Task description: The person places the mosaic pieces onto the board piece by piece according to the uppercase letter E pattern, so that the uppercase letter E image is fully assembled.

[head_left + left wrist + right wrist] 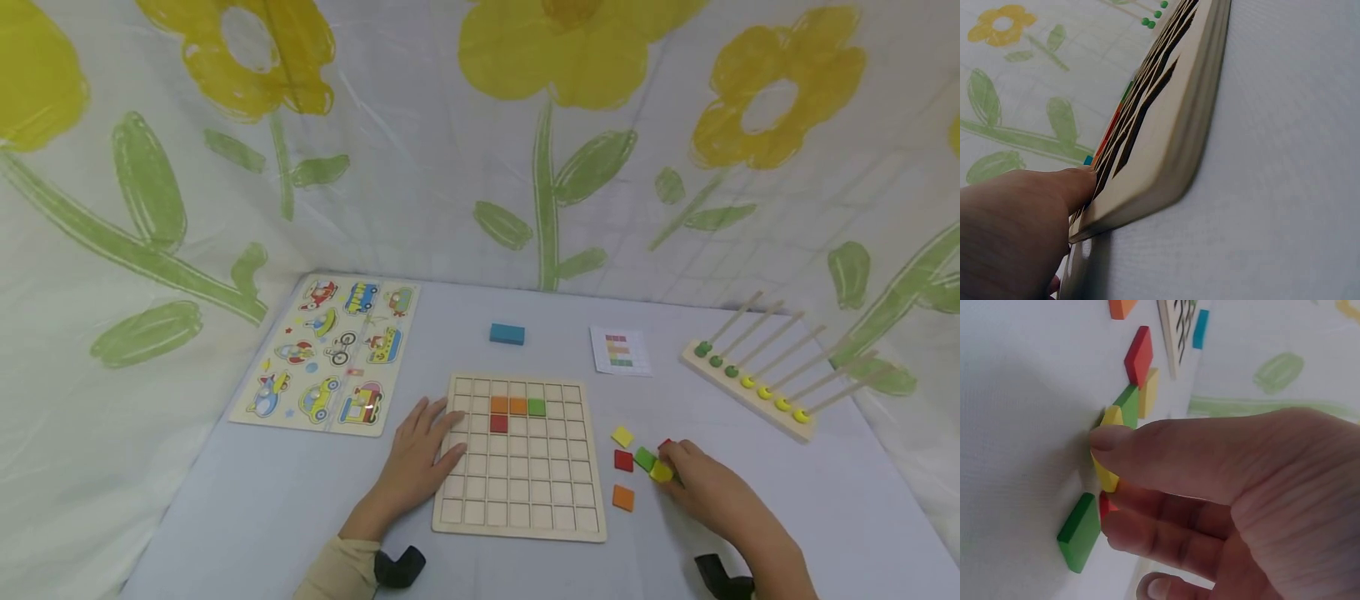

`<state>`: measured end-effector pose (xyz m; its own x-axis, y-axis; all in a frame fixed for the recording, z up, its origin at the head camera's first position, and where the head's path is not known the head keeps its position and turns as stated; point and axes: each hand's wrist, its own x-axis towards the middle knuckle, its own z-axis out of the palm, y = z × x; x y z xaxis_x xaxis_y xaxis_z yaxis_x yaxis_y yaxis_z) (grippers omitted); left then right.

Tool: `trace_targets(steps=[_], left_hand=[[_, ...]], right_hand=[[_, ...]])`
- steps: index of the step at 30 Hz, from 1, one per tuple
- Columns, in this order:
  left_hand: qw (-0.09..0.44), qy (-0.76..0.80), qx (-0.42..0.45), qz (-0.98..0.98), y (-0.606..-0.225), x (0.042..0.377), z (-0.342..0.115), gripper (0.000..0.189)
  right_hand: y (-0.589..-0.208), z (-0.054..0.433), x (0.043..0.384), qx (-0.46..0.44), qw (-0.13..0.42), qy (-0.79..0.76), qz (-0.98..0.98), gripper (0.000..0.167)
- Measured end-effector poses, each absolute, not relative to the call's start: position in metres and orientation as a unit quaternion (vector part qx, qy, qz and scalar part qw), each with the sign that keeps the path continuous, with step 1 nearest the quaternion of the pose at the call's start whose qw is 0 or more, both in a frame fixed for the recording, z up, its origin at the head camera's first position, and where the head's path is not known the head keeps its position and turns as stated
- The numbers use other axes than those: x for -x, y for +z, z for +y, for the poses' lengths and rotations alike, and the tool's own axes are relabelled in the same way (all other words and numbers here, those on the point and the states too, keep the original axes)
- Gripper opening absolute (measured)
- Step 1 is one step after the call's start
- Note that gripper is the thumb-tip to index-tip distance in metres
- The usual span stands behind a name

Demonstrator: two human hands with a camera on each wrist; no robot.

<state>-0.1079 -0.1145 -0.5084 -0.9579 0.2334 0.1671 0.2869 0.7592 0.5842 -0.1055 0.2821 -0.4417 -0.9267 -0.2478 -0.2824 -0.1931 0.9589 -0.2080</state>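
Note:
My left hand (417, 450) rests at the left edge of a wooden grid board (517, 527), thumb and fingertips on its frame. In the left wrist view, the thumb (1082, 187) touches the board's rim. On the grid sit two orange tiles, a green tile (537, 407) and, below the left orange one, a red tile (498, 424). My right hand (705, 487) is over loose tiles to the right and pinches a yellow tile (1107, 478) that stands tilted. Around it lie a green tile (1080, 534), another green tile (1127, 405) and a partly hidden red tile (1105, 505).
Nearby lie another yellow tile (622, 437), a red tile (623, 461) and an orange tile (623, 498). Behind are a blue block (507, 334) and a pattern card (621, 351). A picture puzzle (325, 358) lies left; a pegged bead stand (750, 390) is right.

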Motion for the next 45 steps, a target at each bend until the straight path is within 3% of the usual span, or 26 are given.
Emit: trace_targets(steps=[8, 13, 22, 45], left_hand=[[0.041, -0.320, 0.137, -0.936, -0.509, 0.109, -0.114, 0.043], [0.050, -0.328, 0.138, -0.933, -0.508, 0.110, -0.114, 0.031], [0.041, -0.343, 0.131, -0.929, -0.509, 0.113, -0.114, 0.031], [0.035, -0.345, 0.117, -0.931, -0.509, 0.110, -0.113, 0.035]], right_hand=[[-0.438, 0.271, 0.108, 0.137, 0.117, -0.084, 0.980, 0.024], [-0.434, 0.250, 0.113, 0.171, 0.087, -0.095, 0.977, 0.019], [-0.430, 0.201, 0.119, 0.294, 0.033, -0.066, 0.953, 0.024], [-0.451, 0.119, 0.146, 0.400, 0.047, -0.059, 0.913, 0.013]])
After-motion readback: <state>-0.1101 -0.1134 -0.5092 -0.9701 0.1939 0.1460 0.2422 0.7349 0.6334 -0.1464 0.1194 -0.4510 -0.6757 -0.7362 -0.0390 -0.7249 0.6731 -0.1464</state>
